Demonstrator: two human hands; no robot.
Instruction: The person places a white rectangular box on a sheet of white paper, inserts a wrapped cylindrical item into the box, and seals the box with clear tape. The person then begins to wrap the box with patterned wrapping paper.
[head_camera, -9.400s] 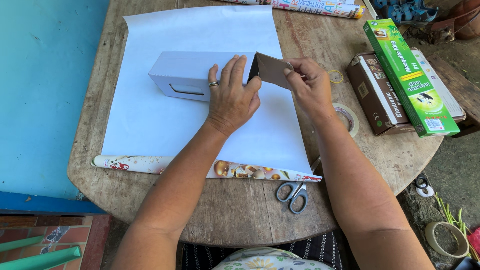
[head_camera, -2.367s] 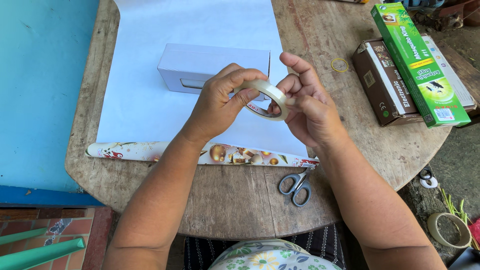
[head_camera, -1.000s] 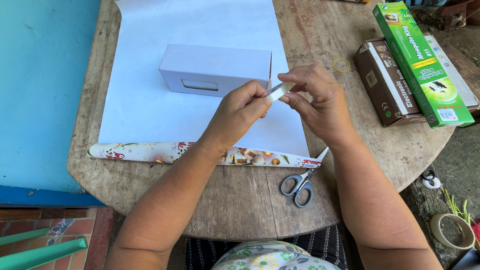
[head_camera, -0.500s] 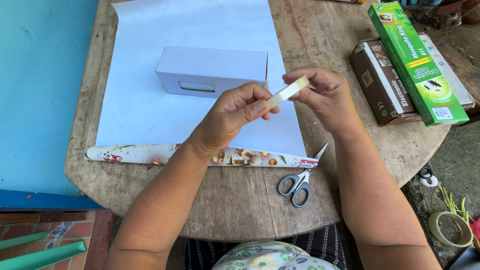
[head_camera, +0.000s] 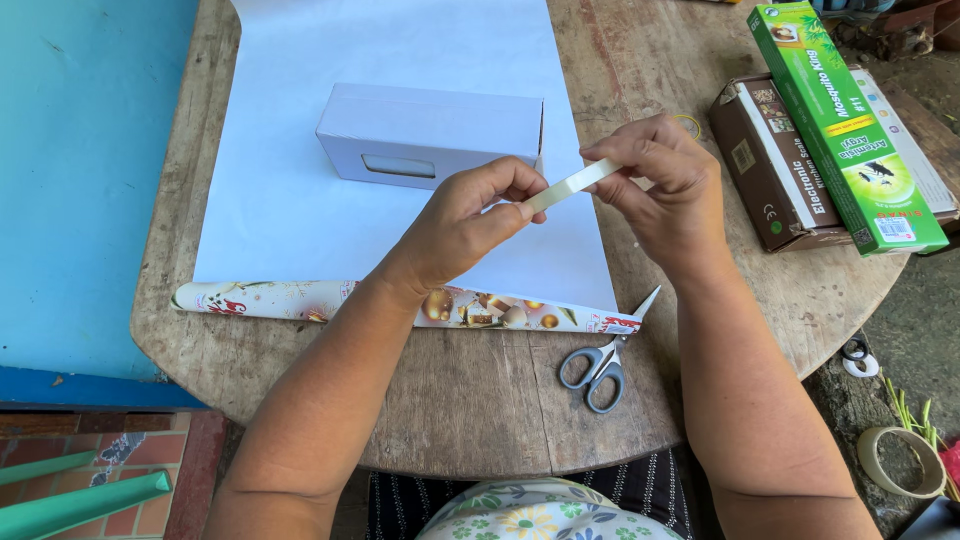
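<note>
Both hands are raised over the wrapping paper (head_camera: 300, 210), which lies white side up with its patterned edge curled toward me. My right hand (head_camera: 660, 185) grips a roll of clear tape (head_camera: 575, 183), seen edge-on. My left hand (head_camera: 465, 215) pinches the tape roll's lower end with thumb and fingers. Just behind the hands a white rectangular box (head_camera: 430, 135) with a slot in its front lies on the paper.
Grey-handled scissors (head_camera: 600, 360) lie on the round wooden table (head_camera: 480, 410) near its front edge. A brown box (head_camera: 775, 165) and a long green box (head_camera: 845, 120) sit at the right. Another tape roll (head_camera: 900, 460) lies on the ground at lower right.
The tape roll has stayed between both hands; the hands shifted slightly and the left fingers now pinch the roll's lower end. The box and paper have not moved.
</note>
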